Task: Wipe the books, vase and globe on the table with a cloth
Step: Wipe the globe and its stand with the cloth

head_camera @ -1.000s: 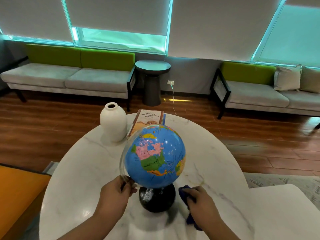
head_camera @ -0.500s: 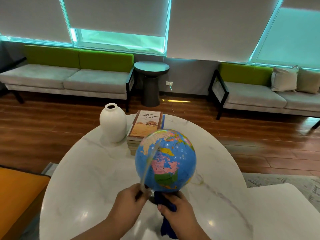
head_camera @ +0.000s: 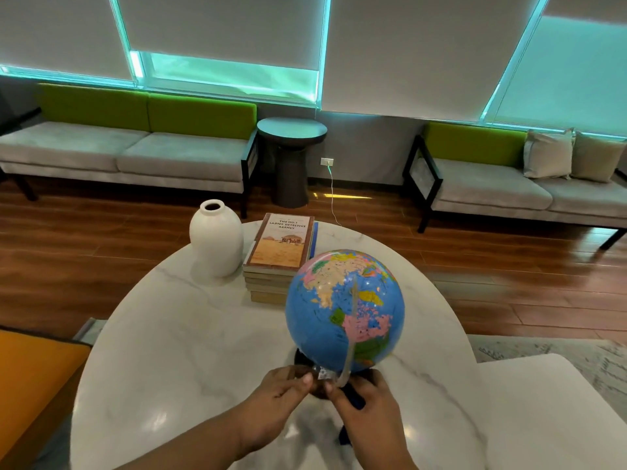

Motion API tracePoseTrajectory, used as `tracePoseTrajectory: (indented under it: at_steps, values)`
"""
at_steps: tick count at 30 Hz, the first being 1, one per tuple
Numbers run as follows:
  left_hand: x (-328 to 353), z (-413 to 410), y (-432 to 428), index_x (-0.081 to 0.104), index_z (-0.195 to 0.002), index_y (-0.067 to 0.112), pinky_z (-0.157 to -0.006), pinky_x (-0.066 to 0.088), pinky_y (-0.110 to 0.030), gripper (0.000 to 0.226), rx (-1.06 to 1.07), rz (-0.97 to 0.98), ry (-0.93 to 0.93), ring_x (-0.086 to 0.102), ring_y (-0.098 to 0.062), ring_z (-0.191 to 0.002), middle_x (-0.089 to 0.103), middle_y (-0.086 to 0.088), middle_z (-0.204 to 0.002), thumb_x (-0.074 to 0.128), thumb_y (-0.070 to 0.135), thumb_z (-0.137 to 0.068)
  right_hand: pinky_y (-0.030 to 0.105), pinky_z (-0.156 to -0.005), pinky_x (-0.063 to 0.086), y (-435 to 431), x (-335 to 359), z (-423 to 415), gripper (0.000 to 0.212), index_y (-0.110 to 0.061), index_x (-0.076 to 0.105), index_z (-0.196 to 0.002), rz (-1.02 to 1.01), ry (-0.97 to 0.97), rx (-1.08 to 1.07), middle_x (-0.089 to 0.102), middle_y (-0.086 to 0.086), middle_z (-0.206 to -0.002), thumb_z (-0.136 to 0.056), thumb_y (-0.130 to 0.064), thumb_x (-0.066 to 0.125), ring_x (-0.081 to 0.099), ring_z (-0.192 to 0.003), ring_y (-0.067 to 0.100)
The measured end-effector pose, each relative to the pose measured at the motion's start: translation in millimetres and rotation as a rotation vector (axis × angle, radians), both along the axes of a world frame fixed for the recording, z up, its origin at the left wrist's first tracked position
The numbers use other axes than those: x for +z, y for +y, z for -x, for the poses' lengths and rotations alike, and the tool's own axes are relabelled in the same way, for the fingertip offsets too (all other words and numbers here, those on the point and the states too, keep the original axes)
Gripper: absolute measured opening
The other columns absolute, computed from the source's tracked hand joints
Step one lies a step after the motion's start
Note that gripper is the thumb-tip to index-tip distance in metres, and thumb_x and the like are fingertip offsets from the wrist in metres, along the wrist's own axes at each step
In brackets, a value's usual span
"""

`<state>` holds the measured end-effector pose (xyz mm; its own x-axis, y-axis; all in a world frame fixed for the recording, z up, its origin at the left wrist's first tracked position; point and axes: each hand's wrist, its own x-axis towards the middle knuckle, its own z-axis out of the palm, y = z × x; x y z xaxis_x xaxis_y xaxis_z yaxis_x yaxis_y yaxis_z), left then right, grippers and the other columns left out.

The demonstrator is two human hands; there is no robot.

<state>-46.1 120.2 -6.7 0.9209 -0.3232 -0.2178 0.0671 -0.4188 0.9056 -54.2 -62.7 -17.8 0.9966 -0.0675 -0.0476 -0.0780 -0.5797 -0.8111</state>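
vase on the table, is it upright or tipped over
Upright: the white vase stands on its base on the marble table, its open mouth facing up, left of the book stack.

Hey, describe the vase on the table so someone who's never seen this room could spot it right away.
Start at the round white marble table in the foreground. Near its far left edge, just left of the stack of books, stands the vase. It is plain matte white and egg-shaped with a small dark mouth, unlike the colourful globe.
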Motion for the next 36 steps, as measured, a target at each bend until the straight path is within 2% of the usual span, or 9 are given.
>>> tracePoseTrajectory:
  at_steps: [3,5,11,17,22,25,27,33,36]
  values:
    - [-13,-4,11,0.064,-0.105,0.059,-0.11,0.035,-0.03,0.041,-0.009,-0.163,-0.081,0.047,-0.003,-0.122,0.058,0.017,-0.123,0.038,0.079,-0.079,0.004,-0.071,0.039,-9,2,-1,0.019,-0.027,0.074,-0.095,0.047,-0.028,-0.058,0.055,-0.014,-0.1,-0.08,-0.037,0.072,0.06,-0.086,0.0]
    - [-10,-3,15,0.06,-0.097,0.065,-0.108,0.034,-0.025,0.015,-0.004,-0.225,-0.056,0.046,-0.002,-0.121,0.055,0.018,-0.123,0.051,0.056,-0.09,0.002,-0.067,0.037,-18,7,-4,0.009,-0.025,0.074,-0.091,0.06,-0.063,-0.073,0.055,-0.013,-0.097,-0.084,-0.03,0.069,0.061,-0.083,0.001]
    - [-8,-9,26,0.059,-0.109,0.039,-0.086,0.037,-0.004,0.02,0.16,-0.167,0.021,0.054,0.003,-0.11,0.061,0.018,-0.117,0.059,0.026,-0.094,0.014,-0.067,0.043,-42,18,-16,0.034,-0.046,0.061,-0.073,0.027,-0.062,-0.008,0.057,-0.02,-0.1,-0.091,-0.017,0.061,0.056,-0.086,-0.01]
    - [0,-23,21,0.054,-0.118,0.027,-0.074,0.046,-0.015,0.053,0.283,-0.066,0.076,0.06,-0.009,-0.101,0.062,0.011,-0.114,0.069,0.039,-0.068,0.018,-0.079,0.048,-48,29,-25,0.026,-0.032,0.073,-0.082,-0.128,0.095,0.105,0.067,-0.011,-0.098,-0.094,-0.014,0.058,0.063,-0.087,-0.002]
    - [1,-23,23,0.066,-0.095,0.02,-0.066,0.051,-0.016,0.036,0.357,0.166,0.285,0.063,-0.005,-0.072,0.073,0.005,-0.084,0.081,0.002,-0.067,0.013,-0.063,0.05,-43,41,-32,0.015,-0.009,0.071,-0.099,-0.272,0.221,0.175,0.072,0.004,-0.094,-0.095,-0.013,0.057,0.068,-0.077,0.003]
    - [-2,-24,31,0.066,-0.109,0.009,-0.079,0.053,-0.034,0.055,0.396,0.196,0.344,0.06,-0.022,-0.088,0.071,-0.012,-0.102,0.076,0.011,-0.055,0.011,-0.066,0.049,-40,41,-37,0.017,-0.013,0.07,-0.101,-0.229,0.232,0.208,0.073,0.0,-0.094,-0.096,-0.021,0.056,0.068,-0.082,0.003]
    - [-4,-24,32,0.061,-0.112,0.0,-0.067,0.054,-0.034,0.054,0.49,0.313,0.359,0.058,-0.028,-0.085,0.067,-0.016,-0.099,0.071,-0.003,-0.059,0.01,-0.067,0.049,-40,42,-41,0.017,-0.016,0.07,-0.1,-0.178,0.234,0.188,0.073,-0.001,-0.094,-0.096,-0.025,0.056,0.068,-0.087,0.008]
    - [-5,-21,28,0.058,-0.086,0.009,-0.073,0.046,-0.049,0.034,0.633,0.479,0.381,0.049,-0.033,-0.09,0.058,-0.019,-0.097,0.059,0.003,-0.052,0.021,-0.064,0.056,-43,40,-40,0.023,-0.014,0.064,-0.106,-0.123,0.406,0.306,0.073,0.004,-0.093,-0.084,-0.011,0.069,0.071,-0.08,0.014]
    - [-3,-19,26,0.056,-0.082,0.009,-0.074,0.045,-0.05,0.033,0.627,0.454,0.382,0.05,-0.033,-0.089,0.058,-0.019,-0.094,0.06,0.002,-0.051,0.031,-0.067,0.059,-38,29,-38,0.031,-0.017,0.06,-0.105,0.151,0.444,0.353,0.069,0.008,-0.096,-0.075,-0.019,0.064,0.07,-0.078,0.021]
